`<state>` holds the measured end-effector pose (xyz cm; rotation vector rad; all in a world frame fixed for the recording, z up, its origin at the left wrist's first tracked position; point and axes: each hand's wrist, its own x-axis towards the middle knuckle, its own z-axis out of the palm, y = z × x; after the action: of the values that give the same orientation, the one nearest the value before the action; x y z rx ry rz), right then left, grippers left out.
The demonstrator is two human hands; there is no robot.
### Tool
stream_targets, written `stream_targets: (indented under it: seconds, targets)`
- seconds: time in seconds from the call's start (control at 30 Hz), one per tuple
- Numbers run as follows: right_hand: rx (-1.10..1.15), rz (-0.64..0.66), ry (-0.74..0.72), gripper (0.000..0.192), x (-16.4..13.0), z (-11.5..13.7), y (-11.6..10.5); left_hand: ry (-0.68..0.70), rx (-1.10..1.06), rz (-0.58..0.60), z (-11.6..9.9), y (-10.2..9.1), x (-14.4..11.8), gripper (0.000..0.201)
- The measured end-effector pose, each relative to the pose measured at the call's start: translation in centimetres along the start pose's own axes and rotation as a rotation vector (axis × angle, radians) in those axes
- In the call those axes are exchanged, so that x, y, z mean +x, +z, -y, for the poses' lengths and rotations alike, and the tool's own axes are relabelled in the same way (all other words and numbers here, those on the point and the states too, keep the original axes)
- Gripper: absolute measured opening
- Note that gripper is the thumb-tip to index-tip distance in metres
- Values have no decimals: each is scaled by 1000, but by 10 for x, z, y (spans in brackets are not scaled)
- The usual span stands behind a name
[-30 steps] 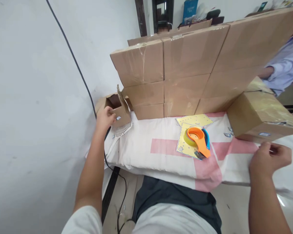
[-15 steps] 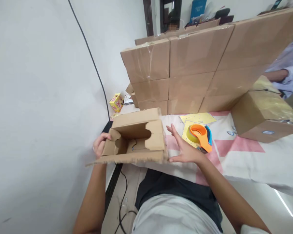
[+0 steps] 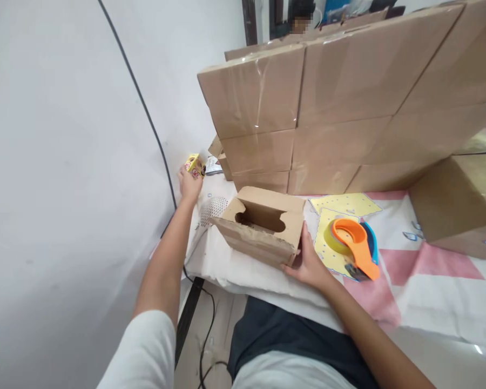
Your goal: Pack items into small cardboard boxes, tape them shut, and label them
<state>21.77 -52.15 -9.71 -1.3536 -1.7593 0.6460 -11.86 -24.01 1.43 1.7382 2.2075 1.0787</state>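
An open cardboard box (image 3: 255, 246) stands on the cloth-covered table in front of me, its flaps raised and its inside partly visible. My right hand (image 3: 305, 259) grips the box's right end, thumb at the lower front corner and fingers along the side. Stretched out to the far left, my left hand (image 3: 190, 183) is closed on a small yellow printed box (image 3: 195, 163) beside the wall; its fingertips are partly hidden. Right of my right hand lies an orange tape dispenser (image 3: 354, 240) with a roll of yellowish tape.
A wall of taped cardboard boxes (image 3: 259, 97) rises along the back of the table. Another carton (image 3: 457, 200) stands at the right. A black cable (image 3: 146, 108) runs down the white wall at left. Part of another person (image 3: 301, 24) shows behind the boxes.
The open box has come down onto the table, farther right. My left hand has left it and reached forward to the small yellow box. My right hand now grips the open box's right end.
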Motion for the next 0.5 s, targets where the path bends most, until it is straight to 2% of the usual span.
stream_targets:
  seconds: [0.07, 0.13, 0.2, 0.27, 0.33, 0.37, 0.4, 0.5]
  targets:
    - [-31, 3, 7, 143, -2, 0, 1, -68, 72, -16, 2, 9, 36, 54]
    - [-59, 15, 3, 144, -3, 1, 1, -98, 95, -20, 6, 16, 56, 42]
    - [-80, 22, 17, 143, -3, 3, 0, -96, 136, -20, 11, 21, 65, 38]
    - [-84, 28, 35, 142, -2, 3, 0, -77, 202, 32, 13, 23, 67, 43]
    - [-70, 37, 35, 142, -2, 3, 0, -59, 235, 86, 13, 20, 64, 41]
    - [-60, 43, 32, 142, -2, 2, 0, -36, 213, 71, 11, 16, 62, 37]
    - [-48, 48, 31, 142, -3, 2, 0, -4, 168, 16, 9, 11, 57, 33]
    - [-24, 34, 39, 139, -6, 0, -3, 144, 25, -255, -4, -17, 30, 34]
